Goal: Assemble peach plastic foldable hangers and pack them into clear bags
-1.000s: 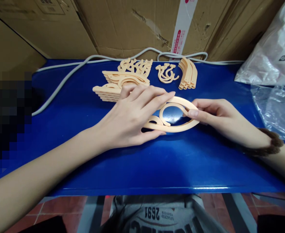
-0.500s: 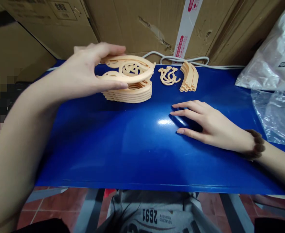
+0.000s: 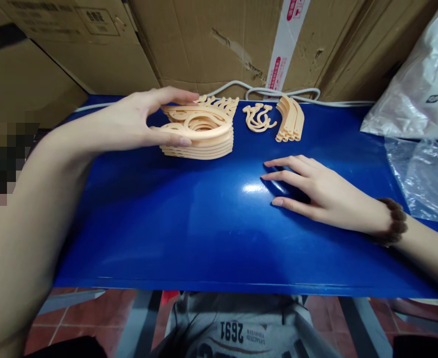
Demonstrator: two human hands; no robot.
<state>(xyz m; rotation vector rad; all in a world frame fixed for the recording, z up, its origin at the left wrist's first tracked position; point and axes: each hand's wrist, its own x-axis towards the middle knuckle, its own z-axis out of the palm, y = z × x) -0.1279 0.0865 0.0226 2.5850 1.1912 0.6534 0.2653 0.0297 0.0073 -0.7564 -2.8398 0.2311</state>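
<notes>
Frame stack (image 3: 204, 149): left of centre, toward the desk's (image 3: 211, 228) back edge.
Left hand (image 3: 131, 119): fingers holding its left end.
Right hand (image 3: 325, 191): fingers spread, holding nothing.
Handling: probably light, stiff, smooth; best gripped by outer rims, sparing thin curves.

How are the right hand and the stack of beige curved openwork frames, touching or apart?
Apart. The head view shows blue tabletop between right hand and stack.

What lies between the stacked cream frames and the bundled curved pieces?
In the head view, a cluster of cream hooked pieces lies on the blue table between the stacked frames and the curved pieces.
</notes>
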